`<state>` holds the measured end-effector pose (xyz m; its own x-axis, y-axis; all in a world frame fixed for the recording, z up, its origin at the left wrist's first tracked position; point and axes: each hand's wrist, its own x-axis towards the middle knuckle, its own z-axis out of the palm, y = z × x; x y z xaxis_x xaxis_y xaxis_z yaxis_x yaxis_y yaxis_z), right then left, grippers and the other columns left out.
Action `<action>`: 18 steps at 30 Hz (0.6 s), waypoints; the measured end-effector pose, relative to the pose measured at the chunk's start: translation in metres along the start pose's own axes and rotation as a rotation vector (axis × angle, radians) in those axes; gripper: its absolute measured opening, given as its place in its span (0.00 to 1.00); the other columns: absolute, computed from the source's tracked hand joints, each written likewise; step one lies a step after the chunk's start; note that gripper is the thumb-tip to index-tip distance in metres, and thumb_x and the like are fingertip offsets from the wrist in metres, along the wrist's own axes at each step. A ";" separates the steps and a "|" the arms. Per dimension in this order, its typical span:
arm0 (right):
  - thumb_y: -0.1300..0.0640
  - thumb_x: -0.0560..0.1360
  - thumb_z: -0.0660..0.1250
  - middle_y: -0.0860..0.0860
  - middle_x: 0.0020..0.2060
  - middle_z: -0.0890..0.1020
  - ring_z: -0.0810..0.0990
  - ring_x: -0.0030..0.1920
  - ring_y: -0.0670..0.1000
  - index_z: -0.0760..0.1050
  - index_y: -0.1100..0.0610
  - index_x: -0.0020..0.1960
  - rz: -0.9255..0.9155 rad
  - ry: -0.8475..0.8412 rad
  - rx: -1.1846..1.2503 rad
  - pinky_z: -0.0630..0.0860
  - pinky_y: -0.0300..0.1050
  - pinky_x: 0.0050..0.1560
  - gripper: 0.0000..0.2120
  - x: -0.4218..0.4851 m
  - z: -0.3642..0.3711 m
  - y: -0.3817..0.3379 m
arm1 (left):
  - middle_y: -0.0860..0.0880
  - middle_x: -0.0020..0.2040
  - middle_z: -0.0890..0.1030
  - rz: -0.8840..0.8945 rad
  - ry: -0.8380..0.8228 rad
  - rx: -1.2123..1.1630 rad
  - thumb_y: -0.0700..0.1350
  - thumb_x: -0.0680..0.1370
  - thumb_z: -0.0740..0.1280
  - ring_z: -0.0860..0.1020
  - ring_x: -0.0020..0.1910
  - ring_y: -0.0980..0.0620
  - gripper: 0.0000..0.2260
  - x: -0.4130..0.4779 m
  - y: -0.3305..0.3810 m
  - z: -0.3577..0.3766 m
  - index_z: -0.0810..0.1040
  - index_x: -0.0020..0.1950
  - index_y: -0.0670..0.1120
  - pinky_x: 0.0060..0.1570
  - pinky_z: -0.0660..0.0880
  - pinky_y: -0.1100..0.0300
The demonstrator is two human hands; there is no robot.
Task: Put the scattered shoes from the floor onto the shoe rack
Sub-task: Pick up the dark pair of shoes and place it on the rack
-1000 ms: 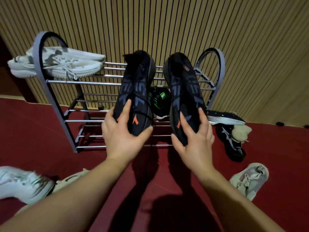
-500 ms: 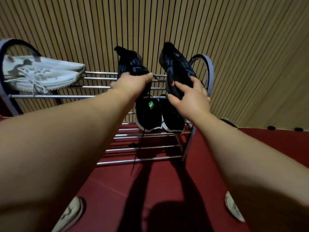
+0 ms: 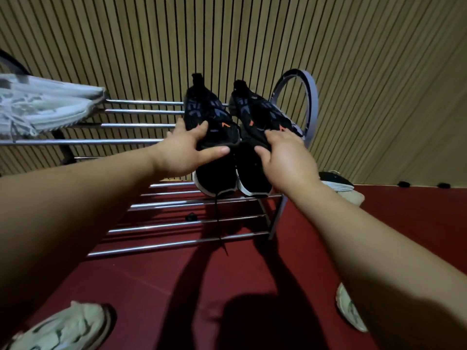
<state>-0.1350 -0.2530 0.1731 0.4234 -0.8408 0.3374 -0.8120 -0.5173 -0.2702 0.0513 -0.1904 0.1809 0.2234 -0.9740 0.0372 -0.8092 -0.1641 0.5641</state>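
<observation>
**Grip on two black shoes at the top of the shoe rack (image 3: 141,111)**

Both arms stretch forward to the right end of the rack's top tier. The left hand (image 3: 187,150) clasps the toe of the left black shoe (image 3: 209,117), with its fingers along the shoe's left side and its thumb across the front. The right hand (image 3: 285,157) grasps the toe of the right black shoe (image 3: 262,112) in the same way, fingers curled over the top and thumb at the inner edge. The two shoes, marked in orange, lie side by side over the top bars. Their heels point towards the slatted wall (image 3: 252,34) and their toes jut past the front bar. Whether their full weight sits on the bars cannot be told. A lace (image 3: 217,210) hangs down past the shelves below.

On the middle shelf, directly under the hands, stands a black pair with white soles (image 3: 217,178), toes outward. At the left end of the top tier rests a white pair (image 3: 43,107), partly out of view.

On the red floor (image 3: 391,223), one pale shoe (image 3: 63,327) lies at the lower left. Another pale shoe (image 3: 350,309) shows beside the right forearm, half hidden by it. A dark shoe with a white sole (image 3: 333,181) lies beyond the rack's right end, and a small dark object (image 3: 191,216) sits under the lower bars.
</observation>
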 end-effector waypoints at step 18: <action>0.48 0.80 0.56 0.50 0.66 0.70 0.65 0.69 0.53 0.67 0.53 0.70 0.017 0.252 -0.048 0.66 0.54 0.63 0.20 0.028 0.028 0.030 | 0.47 0.78 0.45 0.130 0.009 0.343 0.70 0.71 0.46 0.59 0.74 0.44 0.34 0.035 0.012 0.010 0.50 0.76 0.61 0.70 0.58 0.55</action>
<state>-0.1362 -0.2965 0.1494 0.3009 -0.7799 0.5488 -0.8389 -0.4902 -0.2367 0.0443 -0.2284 0.1802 0.1106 -0.9889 0.0987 -0.9659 -0.0835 0.2452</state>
